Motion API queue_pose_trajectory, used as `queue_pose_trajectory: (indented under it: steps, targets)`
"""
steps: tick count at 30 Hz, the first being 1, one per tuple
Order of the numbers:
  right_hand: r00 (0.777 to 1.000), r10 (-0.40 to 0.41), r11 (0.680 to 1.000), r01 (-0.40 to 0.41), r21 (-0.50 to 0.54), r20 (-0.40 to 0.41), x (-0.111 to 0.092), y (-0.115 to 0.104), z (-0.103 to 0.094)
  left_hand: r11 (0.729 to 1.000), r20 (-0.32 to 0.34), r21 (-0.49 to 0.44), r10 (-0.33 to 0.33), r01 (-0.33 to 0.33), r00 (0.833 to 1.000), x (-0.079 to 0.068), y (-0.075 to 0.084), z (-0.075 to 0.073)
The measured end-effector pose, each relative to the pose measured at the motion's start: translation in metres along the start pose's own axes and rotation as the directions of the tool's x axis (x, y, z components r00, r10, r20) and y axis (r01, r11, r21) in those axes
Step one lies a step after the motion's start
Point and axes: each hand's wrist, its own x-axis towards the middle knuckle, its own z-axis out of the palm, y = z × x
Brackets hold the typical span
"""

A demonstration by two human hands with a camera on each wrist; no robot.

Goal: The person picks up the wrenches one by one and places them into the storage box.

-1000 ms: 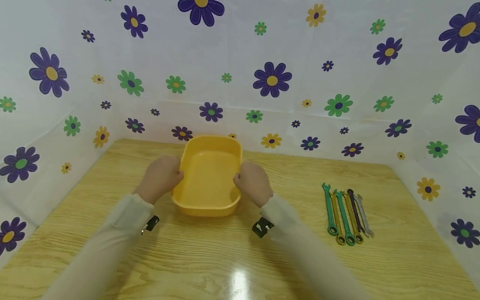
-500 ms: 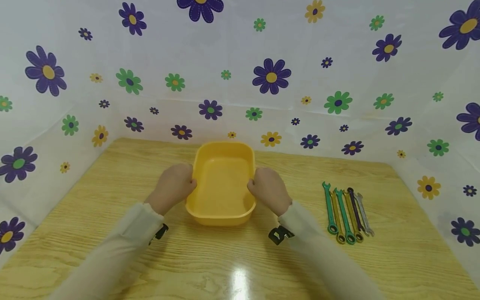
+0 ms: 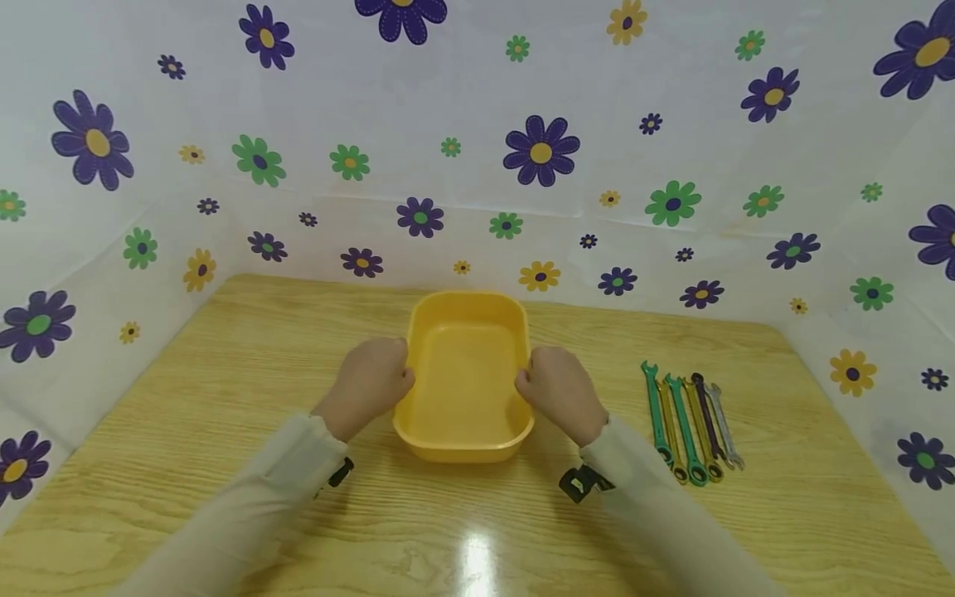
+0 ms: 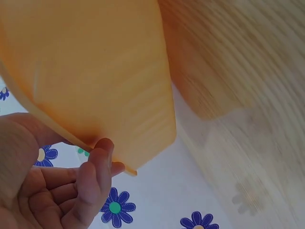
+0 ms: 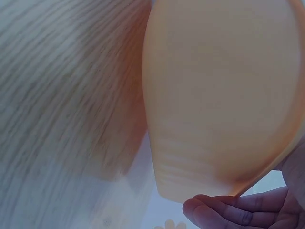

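Observation:
A yellow rectangular plastic basin (image 3: 468, 385) with rounded corners is in the middle of the head view, its inside bare. My left hand (image 3: 366, 386) grips its left rim, and my right hand (image 3: 564, 394) grips the right rim. The left wrist view has the fingers (image 4: 99, 164) curled at the rim against the basin's outer wall (image 4: 109, 71). From the right wrist, bent fingers (image 5: 214, 210) pinch the opposite rim below the outer wall (image 5: 214, 95). Whether the basin's bottom touches the table cannot be made out.
Several combination wrenches, green, gold, dark purple and silver, lie side by side at the right; one is a green wrench (image 3: 686, 429). The wood-grain table (image 3: 418, 531) is bordered at the back and sides by a white flowered cloth (image 3: 462, 99).
Both hands have carried the basin to the right and somewhat nearer to me, keeping their grip on its rims. The wrenches have stayed in place.

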Motion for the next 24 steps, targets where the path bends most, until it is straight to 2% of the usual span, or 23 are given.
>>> queue_pose_trajectory:
  steps: [6, 18, 24]
  targets:
    - [1.000, 0.007, 1.000, -0.007, -0.002, -0.002, -0.006, 0.007, -0.003, 1.000, -0.009, -0.020, 0.010, -0.010, 1.000, 0.001, 0.009, 0.005]
    - [0.998, 0.050, 0.999, -0.051, 0.007, 0.035, -0.016, 0.019, -0.009, 0.998, 0.017, -0.058, 0.011, -0.010, 1.000, 0.001, 0.025, 0.010]
    - [0.999, 0.042, 0.999, -0.042, 0.008, 0.033, -0.021, 0.024, -0.011, 0.999, 0.025, -0.046, 0.009, -0.008, 1.000, 0.003, 0.031, 0.011]
